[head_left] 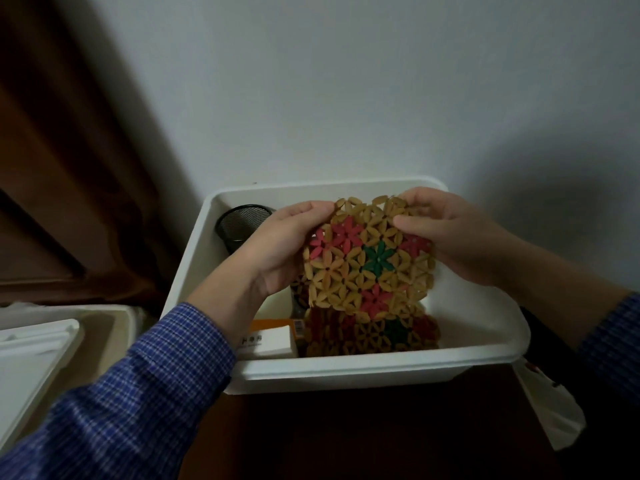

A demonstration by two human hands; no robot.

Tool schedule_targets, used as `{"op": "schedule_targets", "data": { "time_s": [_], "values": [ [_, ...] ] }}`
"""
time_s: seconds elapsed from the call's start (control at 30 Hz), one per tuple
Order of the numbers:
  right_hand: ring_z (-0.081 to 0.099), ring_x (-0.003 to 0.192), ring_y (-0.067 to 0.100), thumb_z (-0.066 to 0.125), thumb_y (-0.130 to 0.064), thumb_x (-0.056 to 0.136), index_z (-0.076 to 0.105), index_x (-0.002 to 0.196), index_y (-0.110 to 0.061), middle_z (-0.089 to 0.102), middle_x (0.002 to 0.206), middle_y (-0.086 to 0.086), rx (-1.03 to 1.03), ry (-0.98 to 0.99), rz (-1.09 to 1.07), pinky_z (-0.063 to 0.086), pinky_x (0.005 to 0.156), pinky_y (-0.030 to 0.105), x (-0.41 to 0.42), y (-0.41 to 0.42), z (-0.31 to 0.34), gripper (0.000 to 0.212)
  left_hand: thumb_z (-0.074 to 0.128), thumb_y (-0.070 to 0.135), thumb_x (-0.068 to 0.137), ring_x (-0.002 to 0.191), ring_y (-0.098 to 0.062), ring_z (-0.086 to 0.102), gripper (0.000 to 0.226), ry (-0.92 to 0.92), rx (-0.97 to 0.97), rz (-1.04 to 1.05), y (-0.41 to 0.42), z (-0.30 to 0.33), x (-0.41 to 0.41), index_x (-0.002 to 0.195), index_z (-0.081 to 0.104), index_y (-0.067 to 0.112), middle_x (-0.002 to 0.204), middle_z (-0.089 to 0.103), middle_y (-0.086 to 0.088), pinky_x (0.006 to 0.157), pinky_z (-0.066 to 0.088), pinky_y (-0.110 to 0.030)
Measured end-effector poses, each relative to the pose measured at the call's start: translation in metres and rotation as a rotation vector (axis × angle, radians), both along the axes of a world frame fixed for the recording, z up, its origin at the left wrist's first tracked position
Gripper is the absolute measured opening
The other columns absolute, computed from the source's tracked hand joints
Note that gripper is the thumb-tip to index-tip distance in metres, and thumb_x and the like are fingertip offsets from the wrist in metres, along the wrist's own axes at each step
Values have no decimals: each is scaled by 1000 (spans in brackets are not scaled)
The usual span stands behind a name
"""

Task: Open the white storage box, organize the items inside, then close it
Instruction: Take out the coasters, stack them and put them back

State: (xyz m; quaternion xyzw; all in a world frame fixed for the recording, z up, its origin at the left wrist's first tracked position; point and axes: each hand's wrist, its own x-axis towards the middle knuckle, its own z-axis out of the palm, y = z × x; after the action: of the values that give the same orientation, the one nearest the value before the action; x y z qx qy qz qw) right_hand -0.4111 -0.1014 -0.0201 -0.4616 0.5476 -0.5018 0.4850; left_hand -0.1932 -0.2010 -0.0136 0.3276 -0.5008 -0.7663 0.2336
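The white storage box (374, 370) stands open against the wall, its lid off. Above it I hold a woven flower-pattern mat (367, 258) of tan, pink and green pieces, tilted toward me. My left hand (280, 247) pinches its upper left edge and my right hand (457, 233) pinches its upper right edge. A second mat of the same pattern (374, 336) lies on the box floor. A black mesh cup (239, 225) sits in the far left corner, and a white and orange carton (273, 339) lies at the near left.
A white lid (31, 362) lies on a surface to the left. A dark wooden door (62, 161) stands at the far left. The pale wall (346, 81) is right behind the box. Something white (550, 407) hangs at the lower right. Dark floor lies in front.
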Motion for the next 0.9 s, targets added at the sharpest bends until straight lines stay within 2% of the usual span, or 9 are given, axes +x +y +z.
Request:
{"op": "schedule_targets", "data": {
  "time_s": [0.13, 0.23, 0.37, 0.43, 0.53, 0.63, 0.7, 0.77, 0.9],
  "values": [
    [74, 88, 27, 63, -13, 94, 69, 99, -16, 75, 99, 12, 5, 49, -17, 59, 73, 30, 10, -1, -7, 8, 57, 27, 102, 85, -28, 76, 29, -23, 33, 27, 4, -4, -2, 100, 73, 3, 95, 77, -19, 73, 62, -38],
    [75, 83, 30, 58, -8, 99, 63, 103, -10, 76, 94, 16, 19, 3, -34, 60, 67, 30, 15, -2, -6, 7, 58, 31, 101, 98, -34, 74, 39, -54, 44, 82, 5, -6, -2, 116, 70, -3, 108, 74, -23, 80, 62, -43],
    [72, 102, 37, 55, -7, 99, 64, 111, -7, 72, 111, 23, 85, -62, 96, 61, 84, 39, 14, -3, 1, 15, 57, 33, 101, 109, -38, 70, 47, -85, 85, 96, 3, -2, 0, 129, 62, -4, 118, 71, -25, 84, 61, -48],
    [70, 108, 36, 57, -8, 97, 65, 115, -7, 71, 116, 23, 106, -123, 190, 60, 85, 36, 12, -1, 7, 20, 58, 32, 100, 113, -41, 67, 48, -90, 87, 96, 5, 0, 0, 131, 60, -4, 122, 68, -26, 88, 59, -50],
    [73, 105, 32, 61, -12, 92, 67, 113, -8, 74, 111, 18, 107, -123, 147, 60, 79, 31, 16, -3, 6, 23, 58, 31, 100, 106, -37, 71, 42, -49, 103, 98, 7, 1, -1, 124, 64, -3, 114, 73, -21, 76, 63, -41],
    [74, 96, 35, 62, -8, 95, 65, 107, -6, 76, 103, 19, 48, -65, 17, 61, 75, 35, 24, -7, 1, 13, 54, 39, 101, 98, -29, 75, 37, -20, 156, 60, 8, 2, -1, 110, 73, 8, 110, 76, -16, 68, 63, -36],
    [76, 90, 35, 64, -7, 95, 67, 103, -10, 77, 99, 17, -2, -48, -41, 61, 72, 37, 28, -8, 0, 9, 55, 45, 99, 91, -26, 77, 35, -10, 171, 72, 7, 2, 0, 105, 72, 15, 102, 78, -12, 64, 62, -36],
    [77, 86, 32, 69, -9, 93, 71, 99, -16, 78, 96, 13, -54, -14, -91, 62, 70, 39, 31, -9, 0, 9, 55, 49, 97, 94, -26, 76, 38, 14, 169, 58, 6, 2, 0, 107, 71, 17, 103, 78, -11, 67, 62, -37],
    [77, 87, 28, 72, -18, 87, 76, 98, -23, 78, 98, 7, -107, 30, -103, 63, 71, 39, 35, -10, 1, 12, 51, 45, 99, 99, -27, 75, 44, 51, 159, -36, 7, 2, 1, 96, 82, 15, 111, 76, -13, 73, 62, -36]
  ]
}}
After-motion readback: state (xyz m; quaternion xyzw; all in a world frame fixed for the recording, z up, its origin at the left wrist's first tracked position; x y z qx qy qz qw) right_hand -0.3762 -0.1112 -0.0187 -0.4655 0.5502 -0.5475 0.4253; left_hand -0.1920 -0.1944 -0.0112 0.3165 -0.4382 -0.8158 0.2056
